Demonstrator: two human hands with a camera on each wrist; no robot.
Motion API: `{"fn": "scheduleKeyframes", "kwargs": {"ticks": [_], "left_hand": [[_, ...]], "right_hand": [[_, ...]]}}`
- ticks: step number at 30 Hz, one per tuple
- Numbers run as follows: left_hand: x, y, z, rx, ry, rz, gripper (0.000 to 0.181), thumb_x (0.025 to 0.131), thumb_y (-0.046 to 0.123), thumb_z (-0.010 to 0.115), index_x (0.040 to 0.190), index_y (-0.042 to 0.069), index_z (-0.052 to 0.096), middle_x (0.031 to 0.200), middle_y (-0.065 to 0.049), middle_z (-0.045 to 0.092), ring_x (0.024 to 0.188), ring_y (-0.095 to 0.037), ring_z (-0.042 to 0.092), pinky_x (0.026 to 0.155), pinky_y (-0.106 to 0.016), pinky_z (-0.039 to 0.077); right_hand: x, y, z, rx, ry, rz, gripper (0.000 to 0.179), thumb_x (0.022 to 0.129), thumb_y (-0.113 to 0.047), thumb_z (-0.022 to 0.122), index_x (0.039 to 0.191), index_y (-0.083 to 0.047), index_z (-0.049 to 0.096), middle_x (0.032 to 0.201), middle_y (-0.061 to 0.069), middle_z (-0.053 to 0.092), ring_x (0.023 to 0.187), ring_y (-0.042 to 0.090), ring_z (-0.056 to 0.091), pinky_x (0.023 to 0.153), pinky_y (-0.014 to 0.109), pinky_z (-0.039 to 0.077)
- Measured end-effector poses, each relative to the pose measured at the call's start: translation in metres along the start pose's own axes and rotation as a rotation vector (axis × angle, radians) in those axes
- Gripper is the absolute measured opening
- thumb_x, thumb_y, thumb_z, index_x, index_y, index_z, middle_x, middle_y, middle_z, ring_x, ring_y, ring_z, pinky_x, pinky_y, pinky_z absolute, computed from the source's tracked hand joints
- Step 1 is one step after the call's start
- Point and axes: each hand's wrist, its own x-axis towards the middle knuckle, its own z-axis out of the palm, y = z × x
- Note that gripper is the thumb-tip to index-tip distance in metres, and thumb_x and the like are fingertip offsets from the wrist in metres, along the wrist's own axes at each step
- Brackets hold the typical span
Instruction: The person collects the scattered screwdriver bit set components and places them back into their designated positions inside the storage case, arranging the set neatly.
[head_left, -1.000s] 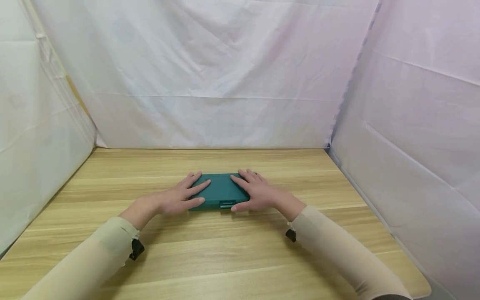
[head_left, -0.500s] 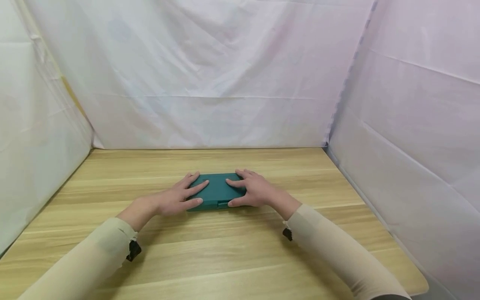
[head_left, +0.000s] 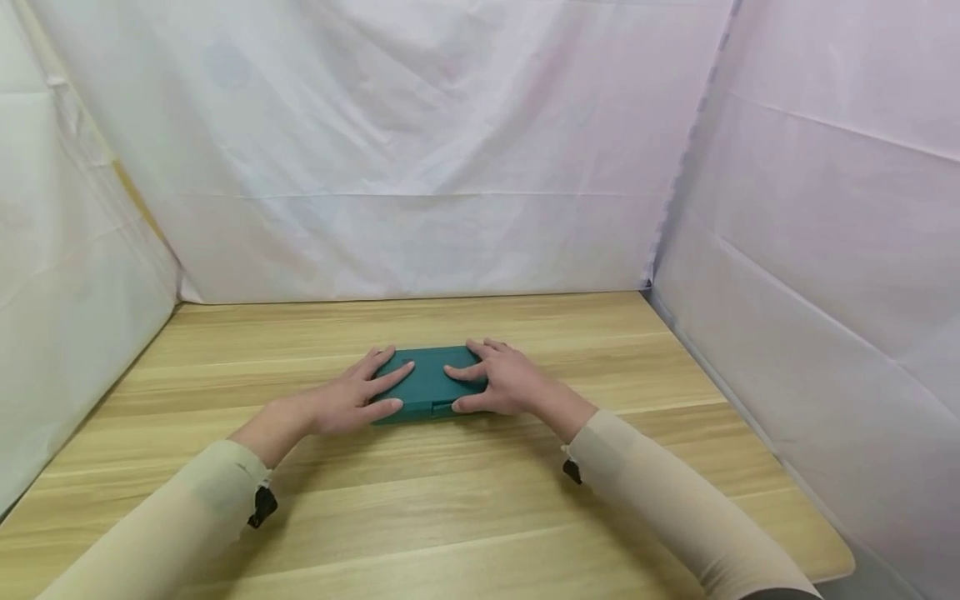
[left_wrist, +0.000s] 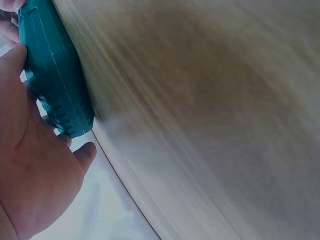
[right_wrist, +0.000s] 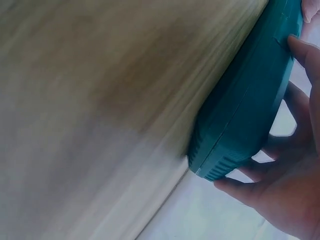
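A dark green plastic case [head_left: 433, 385] lies flat and closed on the table, its front latch [head_left: 442, 409] facing the person. My left hand [head_left: 351, 402] rests on the case's left end with fingers spread and fairly straight, thumb near the front edge. On the right end, my right hand [head_left: 513, 385] holds the case: its thumb is at the latch, the index finger bends onto the lid and other fingers reach the far edge. Ribbed ends of the case show in the left wrist view [left_wrist: 56, 70] and right wrist view [right_wrist: 245, 107]. The case's inside is hidden.
The wooden table [head_left: 420, 517] carries the case near its middle. White cloth walls [head_left: 420, 167] enclose its back and both sides. Dark wrist-worn devices [head_left: 262, 506] hang under the sleeves.
My right hand has shifted slightly left along the case; its fingers bend more and its thumb has come onto the latch. My left hand stays in place on the case. The head view has drifted slightly.
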Motion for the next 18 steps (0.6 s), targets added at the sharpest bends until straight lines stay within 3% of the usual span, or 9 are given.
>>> {"fn": "scheduleKeyframes", "kwargs": {"ticks": [11,18], "left_hand": [[-0.0029,0.0023,0.0019,-0.004,0.001,0.002,0.074,0.116,0.058,0.044,0.178,0.029,0.018,0.185,-0.017,-0.006,0.17,-0.048,-0.01,0.128,-0.079,0.01],[-0.0062,0.0035,0.0022,-0.009,0.031,-0.014,0.074,0.114,0.059,0.048,0.177,0.029,0.023,0.186,-0.016,-0.002,0.17,-0.049,-0.006,0.128,-0.079,0.012]], "right_hand": [[-0.0031,-0.0007,0.0017,0.032,0.01,0.0,0.071,0.098,-0.063,0.076,0.161,-0.041,0.054,0.182,0.013,0.025,0.168,0.046,0.022,0.133,0.067,0.022],[-0.0053,0.0015,0.0034,0.054,0.007,-0.058,0.073,0.099,-0.064,0.074,0.164,-0.04,0.051,0.183,0.017,0.022,0.168,0.049,0.018,0.133,0.07,0.017]]}}
